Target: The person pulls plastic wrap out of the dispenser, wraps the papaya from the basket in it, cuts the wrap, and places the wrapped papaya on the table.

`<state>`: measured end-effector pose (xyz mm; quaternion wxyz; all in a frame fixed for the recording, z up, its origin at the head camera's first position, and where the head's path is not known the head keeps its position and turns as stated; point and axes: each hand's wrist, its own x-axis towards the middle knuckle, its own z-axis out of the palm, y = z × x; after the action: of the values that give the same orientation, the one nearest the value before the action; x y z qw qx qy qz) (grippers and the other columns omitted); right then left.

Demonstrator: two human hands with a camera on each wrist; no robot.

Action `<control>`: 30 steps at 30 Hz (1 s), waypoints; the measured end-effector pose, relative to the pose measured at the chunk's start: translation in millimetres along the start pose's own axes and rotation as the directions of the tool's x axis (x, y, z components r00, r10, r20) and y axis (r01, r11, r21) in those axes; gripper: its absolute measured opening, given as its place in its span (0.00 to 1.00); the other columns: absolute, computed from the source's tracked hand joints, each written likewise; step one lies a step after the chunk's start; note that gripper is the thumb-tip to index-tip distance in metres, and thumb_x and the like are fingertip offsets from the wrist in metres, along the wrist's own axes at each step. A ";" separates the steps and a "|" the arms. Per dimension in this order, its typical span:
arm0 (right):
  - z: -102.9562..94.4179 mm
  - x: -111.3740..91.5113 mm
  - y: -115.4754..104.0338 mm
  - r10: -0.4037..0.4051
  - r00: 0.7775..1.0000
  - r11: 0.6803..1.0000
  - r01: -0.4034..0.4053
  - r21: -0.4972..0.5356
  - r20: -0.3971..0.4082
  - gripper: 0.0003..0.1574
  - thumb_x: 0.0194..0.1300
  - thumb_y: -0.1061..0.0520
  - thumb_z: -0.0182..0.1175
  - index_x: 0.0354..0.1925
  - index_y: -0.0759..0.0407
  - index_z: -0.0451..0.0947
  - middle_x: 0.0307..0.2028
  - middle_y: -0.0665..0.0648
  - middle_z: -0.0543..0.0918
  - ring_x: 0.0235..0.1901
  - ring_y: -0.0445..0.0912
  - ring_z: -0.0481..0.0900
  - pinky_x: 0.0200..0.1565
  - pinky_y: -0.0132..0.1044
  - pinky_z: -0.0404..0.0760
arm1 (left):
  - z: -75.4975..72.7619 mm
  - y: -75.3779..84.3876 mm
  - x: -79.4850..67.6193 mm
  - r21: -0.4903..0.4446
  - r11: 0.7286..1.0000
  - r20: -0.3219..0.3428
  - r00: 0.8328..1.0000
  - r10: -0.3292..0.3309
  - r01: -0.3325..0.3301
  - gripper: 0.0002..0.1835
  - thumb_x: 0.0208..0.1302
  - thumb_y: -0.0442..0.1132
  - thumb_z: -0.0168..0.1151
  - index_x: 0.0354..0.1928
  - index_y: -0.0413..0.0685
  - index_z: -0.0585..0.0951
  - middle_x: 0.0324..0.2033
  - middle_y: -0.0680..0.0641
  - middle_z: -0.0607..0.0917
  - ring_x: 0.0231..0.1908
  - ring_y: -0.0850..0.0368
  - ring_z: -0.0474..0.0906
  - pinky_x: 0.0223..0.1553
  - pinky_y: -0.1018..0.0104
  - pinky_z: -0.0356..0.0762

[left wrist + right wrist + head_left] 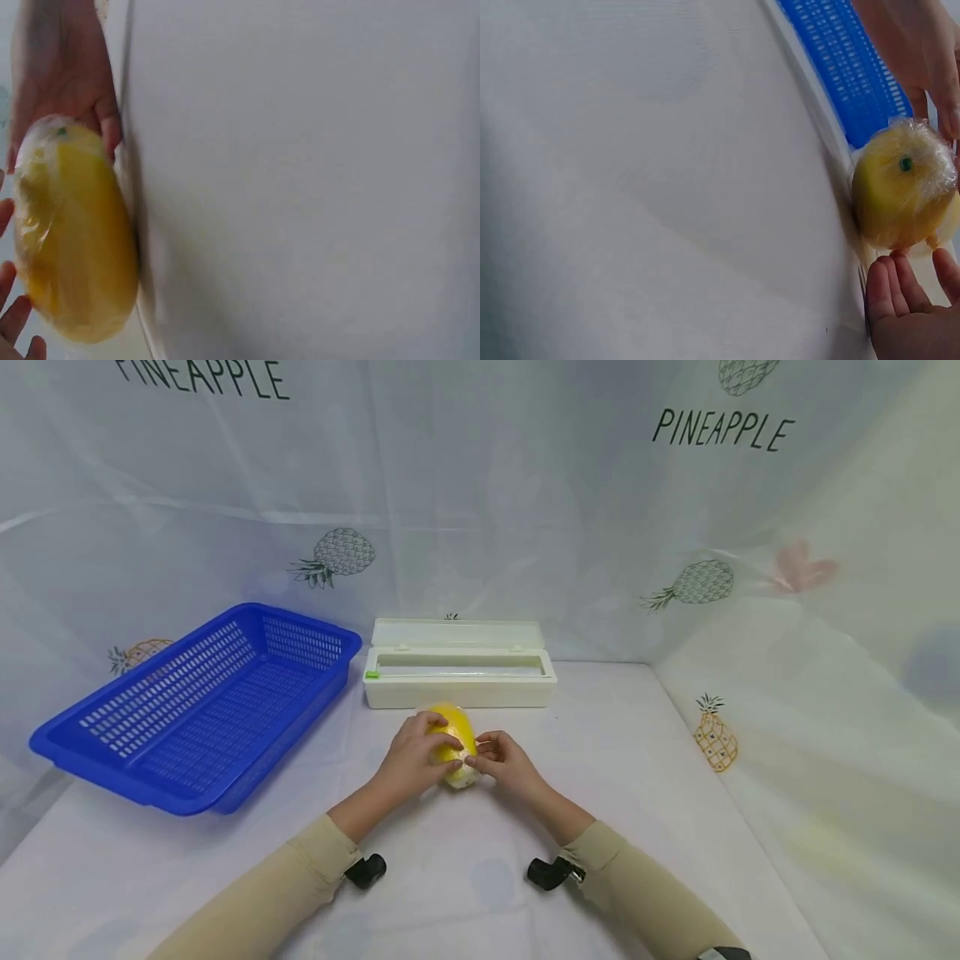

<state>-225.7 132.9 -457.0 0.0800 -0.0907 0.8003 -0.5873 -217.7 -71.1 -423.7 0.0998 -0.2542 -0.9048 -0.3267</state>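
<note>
A yellow oblong fruit point(455, 727) wrapped in clear plastic film lies between the two hands, its long side pointing away. Film bunches in wrinkles around its near end, where a small green dot shows in the right wrist view. My left hand point(417, 752) holds the fruit from the left, fingers bent over its upper side and thumb near the close end. From the right, my right hand point(514, 766) touches the near end with thumb and fingertips. In the left wrist view the wrapped fruit point(79, 232) appears lengthwise, with left fingertips point(16, 319) along its side.
Behind the fruit stands a white film dispenser box point(461, 695), lid raised, with a green slider point(372, 675) at its left end. A blue slotted basket point(157, 787) sits to the left. Fabric printed with pineapples point(517, 543) hangs behind the white-covered table point(637, 735).
</note>
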 end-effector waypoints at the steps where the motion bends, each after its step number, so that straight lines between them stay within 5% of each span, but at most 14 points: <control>1: 0.1 0.6 -0.8 -0.001 1.000 1.000 0.001 0.004 0.007 0.28 0.64 0.59 0.66 0.57 0.68 0.69 0.48 0.64 0.80 0.46 0.54 0.81 0.47 0.40 0.81 | -2.2 -1.6 1.0 0.002 1.000 -0.008 1.000 -0.007 0.007 0.09 0.55 0.43 0.74 0.39 0.53 0.87 0.53 0.47 0.75 0.56 0.46 0.67 0.59 0.47 0.65; 5: -1.2 3.3 -6.9 0.027 0.999 0.999 -0.028 0.018 0.017 0.29 0.64 0.55 0.66 0.60 0.65 0.72 0.51 0.63 0.81 0.50 0.54 0.79 0.54 0.46 0.77 | -15.9 -12.2 8.7 -0.102 0.986 -0.062 0.989 -0.136 0.129 0.11 0.60 0.42 0.70 0.44 0.49 0.86 0.53 0.45 0.77 0.58 0.45 0.67 0.61 0.45 0.63; 11: -5.4 5.7 -14.9 0.058 0.997 0.998 -0.059 0.005 0.048 0.30 0.62 0.52 0.66 0.61 0.60 0.75 0.56 0.59 0.79 0.56 0.52 0.75 0.61 0.51 0.70 | -31.7 -38.2 21.1 -0.282 0.886 -0.043 0.918 -0.395 0.368 0.18 0.71 0.42 0.56 0.58 0.42 0.79 0.55 0.40 0.76 0.57 0.42 0.70 0.58 0.47 0.69; 16: -9.8 8.2 -15.4 0.064 0.996 0.997 -0.066 0.027 0.069 0.29 0.61 0.55 0.67 0.60 0.59 0.76 0.57 0.56 0.79 0.59 0.51 0.74 0.64 0.51 0.67 | -30.6 -57.2 28.8 -0.305 0.837 0.075 0.888 -0.454 0.454 0.22 0.73 0.47 0.54 0.59 0.37 0.78 0.55 0.38 0.80 0.57 0.41 0.73 0.59 0.46 0.70; 21: -12.0 11.0 -15.5 0.064 0.993 0.998 -0.064 -0.004 0.095 0.28 0.59 0.56 0.68 0.59 0.58 0.78 0.57 0.54 0.80 0.58 0.50 0.74 0.64 0.50 0.67 | -27.1 -65.8 28.2 -0.257 0.826 0.182 0.865 -0.468 0.501 0.26 0.72 0.51 0.54 0.57 0.36 0.79 0.57 0.37 0.79 0.59 0.40 0.72 0.61 0.45 0.67; 25: -14.1 13.1 -15.5 0.104 0.991 0.994 -0.102 -0.034 0.080 0.32 0.56 0.55 0.71 0.59 0.58 0.78 0.56 0.53 0.80 0.57 0.50 0.75 0.62 0.49 0.69 | -28.3 -65.0 23.2 -0.243 0.819 0.220 0.852 -0.475 0.519 0.25 0.72 0.51 0.55 0.58 0.38 0.79 0.51 0.36 0.81 0.39 0.45 0.80 0.44 0.54 0.78; 28: -16.5 14.4 -16.7 0.152 0.986 0.987 -0.148 -0.058 0.068 0.35 0.54 0.55 0.73 0.59 0.60 0.77 0.55 0.56 0.80 0.52 0.50 0.76 0.55 0.46 0.76 | -31.2 -64.5 19.4 -0.222 0.817 0.238 0.842 -0.483 0.532 0.24 0.70 0.51 0.58 0.58 0.40 0.79 0.44 0.37 0.82 0.26 0.52 0.75 0.30 0.63 0.75; 30: -18.1 15.0 -18.2 0.189 0.979 0.981 -0.184 -0.069 0.077 0.35 0.53 0.55 0.74 0.59 0.61 0.77 0.53 0.57 0.80 0.48 0.49 0.77 0.48 0.42 0.78 | -33.6 -64.8 16.8 -0.188 0.821 0.256 0.834 -0.489 0.540 0.25 0.69 0.52 0.59 0.58 0.40 0.79 0.43 0.39 0.82 0.26 0.54 0.74 0.28 0.67 0.73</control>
<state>-243.6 140.8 -434.6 0.1649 -0.0421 0.8190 -0.5480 -265.6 -128.6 -427.1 -0.1156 -0.0409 -0.8958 -0.4272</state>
